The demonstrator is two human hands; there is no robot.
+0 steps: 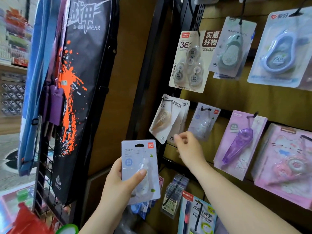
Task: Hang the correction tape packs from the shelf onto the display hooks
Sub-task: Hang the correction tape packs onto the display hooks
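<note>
Pack: the held correction tape pack (135, 159) was up in front of the lower left corner of the display board (236, 98), not on any hook yet.
Left hand: the left hand (116, 190) gripped the pack's lower half, thumb (136, 176) across the clear blister, fingers behind the card.
Right hand: the right hand (189, 147) was raised between the held pack and the board's middle row, fingers loosely curled, nothing visibly in them. One fingertip sat just beside the bottom corner of the white packs (166, 122); couldn't tell if it touched.
Target (my guess): hook (206, 109) in the middle row near the board's left edge, already carrying a matching pale pack (203, 122) with the same red logo.
Handling: looked light, thin card plus plastic blister. The card probably flexes; the blister is smooth and likely slippery under the thumb. It would crease if squeezed hard.
Grip point: best by the card edges below the hang slot (139, 145), keeping the slot at the top edge clear.
Next move: needs the slot lined up with the hook tip, then slid back along the prong.
Risk: knocking the white packs askew, or tearing the slot if forced at an angle.
Neighbours: a purple pack (239, 144) hung further right in the same row.
</note>
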